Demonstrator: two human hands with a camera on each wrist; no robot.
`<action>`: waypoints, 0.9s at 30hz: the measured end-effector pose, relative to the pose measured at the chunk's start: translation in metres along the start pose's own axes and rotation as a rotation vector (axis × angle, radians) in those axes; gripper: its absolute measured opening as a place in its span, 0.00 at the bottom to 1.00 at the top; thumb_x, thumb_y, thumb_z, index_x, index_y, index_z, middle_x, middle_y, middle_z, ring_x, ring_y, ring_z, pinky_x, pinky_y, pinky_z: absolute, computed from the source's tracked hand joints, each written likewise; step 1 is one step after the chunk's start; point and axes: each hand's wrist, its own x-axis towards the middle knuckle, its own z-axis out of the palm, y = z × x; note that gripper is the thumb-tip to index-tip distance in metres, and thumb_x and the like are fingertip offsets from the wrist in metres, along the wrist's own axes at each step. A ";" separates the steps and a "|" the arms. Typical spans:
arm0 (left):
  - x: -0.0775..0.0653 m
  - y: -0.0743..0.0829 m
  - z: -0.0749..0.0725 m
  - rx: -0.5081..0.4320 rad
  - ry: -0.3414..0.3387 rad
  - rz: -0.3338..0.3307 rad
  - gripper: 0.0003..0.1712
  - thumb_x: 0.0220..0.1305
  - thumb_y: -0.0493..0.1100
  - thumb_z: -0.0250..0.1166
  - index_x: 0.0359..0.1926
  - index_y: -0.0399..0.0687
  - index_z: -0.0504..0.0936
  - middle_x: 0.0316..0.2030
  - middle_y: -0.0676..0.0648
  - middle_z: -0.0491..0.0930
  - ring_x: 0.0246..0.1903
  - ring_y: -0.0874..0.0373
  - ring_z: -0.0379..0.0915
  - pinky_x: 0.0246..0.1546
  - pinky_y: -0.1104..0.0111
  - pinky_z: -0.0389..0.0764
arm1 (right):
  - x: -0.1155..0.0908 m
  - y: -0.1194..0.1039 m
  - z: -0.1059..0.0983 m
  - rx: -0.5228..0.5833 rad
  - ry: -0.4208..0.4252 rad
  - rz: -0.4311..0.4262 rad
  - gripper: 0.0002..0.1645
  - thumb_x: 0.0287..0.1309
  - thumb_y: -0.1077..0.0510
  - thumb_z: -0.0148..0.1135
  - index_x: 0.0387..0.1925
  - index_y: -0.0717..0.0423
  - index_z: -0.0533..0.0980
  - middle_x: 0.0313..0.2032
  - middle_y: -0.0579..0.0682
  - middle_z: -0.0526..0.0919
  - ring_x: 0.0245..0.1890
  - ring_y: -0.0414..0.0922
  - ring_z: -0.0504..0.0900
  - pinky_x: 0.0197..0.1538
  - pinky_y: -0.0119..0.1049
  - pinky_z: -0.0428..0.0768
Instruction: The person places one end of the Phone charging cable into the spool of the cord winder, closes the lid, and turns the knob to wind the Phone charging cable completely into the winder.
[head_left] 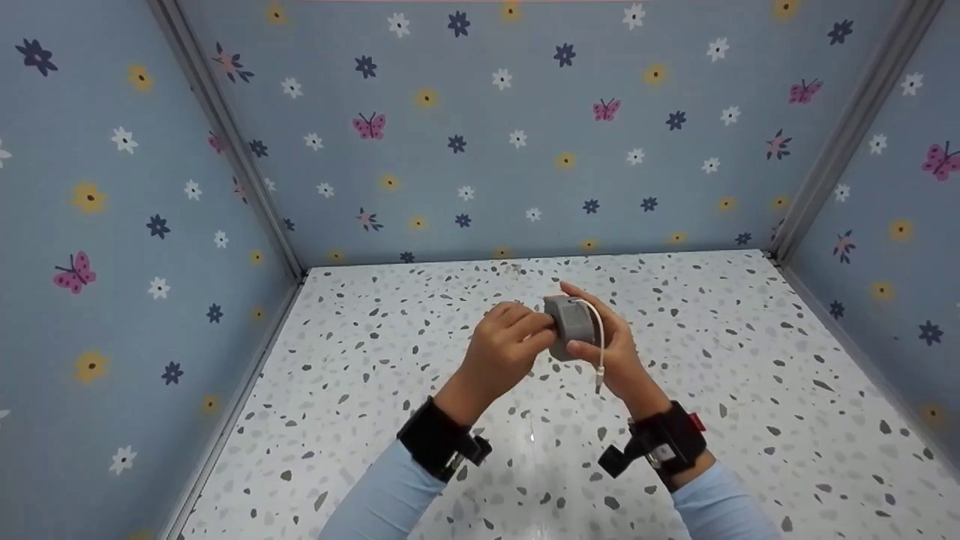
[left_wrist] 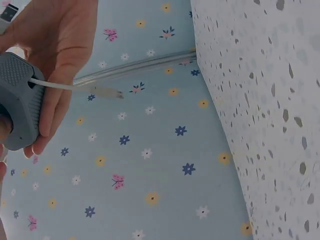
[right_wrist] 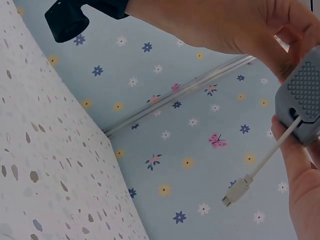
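Observation:
A grey, many-sided cable winder (head_left: 574, 324) with textured faces is held up above the tabletop between both hands. My right hand (head_left: 619, 349) grips it from the right, thumb on the near side. On its left side my left hand (head_left: 504, 349) has curled fingers, thumb and forefinger at the winder's side; what the fingertips touch is partly hidden. A white cable (right_wrist: 275, 153) comes out of a slot in the winder and ends in a small flat plug (right_wrist: 236, 191). At the left wrist view's upper corner shows a metal USB plug (left_wrist: 7, 15).
Below the hands spreads a white speckled tabletop (head_left: 360, 420). Blue panels with flowers and butterflies (head_left: 495, 150) rise at the back and both sides, joined by grey corner strips (head_left: 232, 142). Black camera straps (head_left: 435, 439) sit on both wrists.

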 end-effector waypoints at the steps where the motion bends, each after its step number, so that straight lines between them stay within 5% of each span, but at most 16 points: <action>1: -0.001 0.002 0.000 -0.071 -0.020 -0.106 0.08 0.59 0.31 0.64 0.28 0.49 0.83 0.34 0.51 0.82 0.34 0.58 0.77 0.40 0.67 0.79 | 0.000 0.000 0.000 -0.023 0.012 -0.001 0.42 0.56 0.58 0.69 0.70 0.52 0.62 0.62 0.51 0.73 0.53 0.45 0.76 0.49 0.34 0.81; 6: 0.006 0.011 -0.010 -0.651 -0.142 -0.857 0.04 0.63 0.35 0.60 0.38 0.44 0.80 0.35 0.49 0.79 0.32 0.61 0.77 0.34 0.69 0.81 | -0.001 0.002 -0.001 -0.099 0.051 -0.018 0.45 0.53 0.60 0.70 0.71 0.54 0.62 0.62 0.50 0.73 0.57 0.47 0.75 0.51 0.35 0.79; 9: 0.015 0.013 -0.017 -1.027 -0.251 -1.310 0.10 0.66 0.43 0.61 0.42 0.40 0.80 0.32 0.50 0.78 0.27 0.61 0.75 0.29 0.70 0.81 | 0.000 0.003 -0.002 -0.122 0.040 -0.032 0.45 0.53 0.63 0.70 0.71 0.56 0.60 0.63 0.50 0.73 0.58 0.47 0.74 0.53 0.34 0.78; 11: 0.018 0.013 -0.018 -1.182 -0.321 -1.481 0.13 0.67 0.43 0.60 0.45 0.37 0.79 0.32 0.49 0.77 0.26 0.60 0.74 0.28 0.70 0.81 | 0.000 0.004 -0.002 -0.132 0.027 -0.046 0.45 0.54 0.65 0.69 0.71 0.57 0.59 0.63 0.50 0.72 0.59 0.46 0.74 0.53 0.34 0.78; 13: 0.018 0.013 -0.019 -1.249 -0.356 -1.532 0.13 0.67 0.41 0.60 0.46 0.35 0.79 0.33 0.49 0.76 0.27 0.60 0.72 0.28 0.72 0.80 | 0.001 0.005 -0.002 -0.137 0.013 -0.053 0.45 0.54 0.66 0.68 0.71 0.58 0.59 0.63 0.50 0.72 0.59 0.46 0.73 0.53 0.34 0.78; 17: 0.017 0.014 -0.019 -1.173 -0.320 -1.392 0.08 0.63 0.37 0.63 0.43 0.38 0.80 0.35 0.49 0.76 0.27 0.61 0.71 0.27 0.73 0.78 | 0.001 0.005 -0.002 -0.139 0.001 -0.059 0.45 0.54 0.67 0.68 0.71 0.58 0.59 0.63 0.50 0.72 0.60 0.46 0.72 0.53 0.34 0.78; 20: 0.013 0.014 -0.016 -0.976 -0.277 -1.152 0.04 0.60 0.36 0.67 0.37 0.44 0.82 0.35 0.50 0.78 0.25 0.63 0.71 0.27 0.71 0.77 | 0.001 0.003 -0.001 -0.127 -0.001 -0.057 0.45 0.54 0.65 0.69 0.71 0.57 0.60 0.63 0.50 0.72 0.59 0.46 0.73 0.52 0.34 0.79; 24: 0.006 0.013 -0.010 -0.452 -0.210 -0.576 0.05 0.59 0.35 0.68 0.30 0.49 0.83 0.30 0.52 0.80 0.25 0.63 0.71 0.27 0.72 0.77 | 0.000 0.001 0.002 -0.073 -0.009 -0.037 0.43 0.55 0.63 0.68 0.71 0.55 0.61 0.62 0.50 0.73 0.55 0.45 0.75 0.49 0.34 0.80; 27: 0.002 0.008 -0.007 -0.062 -0.090 -0.128 0.09 0.59 0.34 0.67 0.25 0.50 0.82 0.29 0.53 0.79 0.24 0.61 0.69 0.23 0.74 0.75 | -0.001 0.000 0.004 -0.022 -0.010 -0.008 0.41 0.56 0.62 0.67 0.70 0.52 0.64 0.61 0.51 0.73 0.52 0.45 0.76 0.46 0.34 0.82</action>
